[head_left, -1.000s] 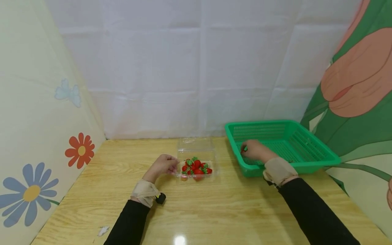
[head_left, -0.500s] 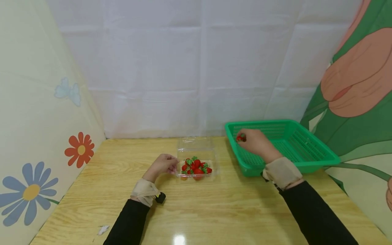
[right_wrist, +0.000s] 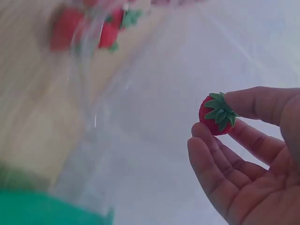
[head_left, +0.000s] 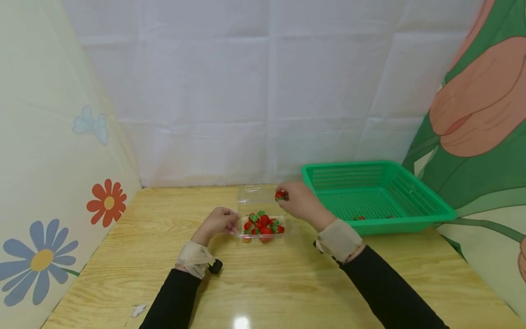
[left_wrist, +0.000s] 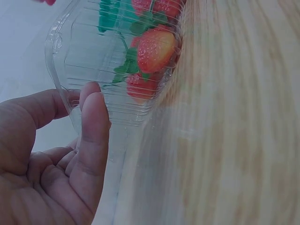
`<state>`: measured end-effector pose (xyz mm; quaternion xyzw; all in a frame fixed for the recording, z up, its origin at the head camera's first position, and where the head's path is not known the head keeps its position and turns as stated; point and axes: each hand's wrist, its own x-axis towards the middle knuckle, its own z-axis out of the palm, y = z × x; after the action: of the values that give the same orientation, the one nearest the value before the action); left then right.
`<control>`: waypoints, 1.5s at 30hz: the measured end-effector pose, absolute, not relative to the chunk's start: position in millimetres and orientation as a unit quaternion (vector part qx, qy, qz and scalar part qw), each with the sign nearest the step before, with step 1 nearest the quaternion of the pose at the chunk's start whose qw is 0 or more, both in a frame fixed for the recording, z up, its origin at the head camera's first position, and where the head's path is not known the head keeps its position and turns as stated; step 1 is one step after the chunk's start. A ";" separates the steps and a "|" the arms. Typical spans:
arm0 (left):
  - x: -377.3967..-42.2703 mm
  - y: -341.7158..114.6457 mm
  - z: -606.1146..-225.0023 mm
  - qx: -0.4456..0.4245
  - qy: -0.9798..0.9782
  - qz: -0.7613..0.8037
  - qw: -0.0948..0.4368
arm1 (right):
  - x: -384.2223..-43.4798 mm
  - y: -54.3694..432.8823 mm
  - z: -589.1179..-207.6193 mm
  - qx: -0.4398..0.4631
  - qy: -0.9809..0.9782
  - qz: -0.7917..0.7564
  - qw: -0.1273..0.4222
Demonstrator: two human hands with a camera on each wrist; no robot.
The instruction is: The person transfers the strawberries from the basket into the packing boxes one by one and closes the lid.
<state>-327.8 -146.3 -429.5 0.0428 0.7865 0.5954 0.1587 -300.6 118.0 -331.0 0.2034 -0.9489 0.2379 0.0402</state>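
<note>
A single strawberry (right_wrist: 216, 115) is pinched by the right hand (head_left: 302, 203), between thumb and fingers (right_wrist: 211, 171), and is held in the air near the open lid (head_left: 256, 194) of a clear container (head_left: 250, 236). The container's near left edge is pinched by the left hand (head_left: 218, 223), its thumb pressed against the plastic. Heaped strawberries (head_left: 265, 224) with green leaves are held inside the container, which is set on the wooden tabletop (head_left: 255, 283). To its right, a green basket (head_left: 380, 227) is placed, with small red and green bits (head_left: 360, 218) partly hidden behind its near rim.
</note>
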 end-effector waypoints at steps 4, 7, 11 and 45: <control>-328.6 -146.4 -431.9 0.041 0.787 0.595 0.159 | -304.2 92.3 -345.0 0.201 -0.949 0.240 0.021; -329.2 -146.3 -433.2 0.039 0.787 0.595 0.158 | -307.8 75.7 -355.7 0.205 -0.947 0.246 0.009; -329.4 -146.4 -433.7 0.037 0.785 0.598 0.158 | -312.0 58.7 -368.5 0.215 -0.943 0.255 0.001; -329.6 -150.1 -434.5 0.054 0.782 0.600 0.159 | -332.4 16.4 -411.9 0.241 -0.951 0.188 -0.051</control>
<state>-329.6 -150.1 -434.5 0.0542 0.7817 0.6005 0.1594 -332.4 16.4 -411.9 0.2412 -0.9508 0.1878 -0.0508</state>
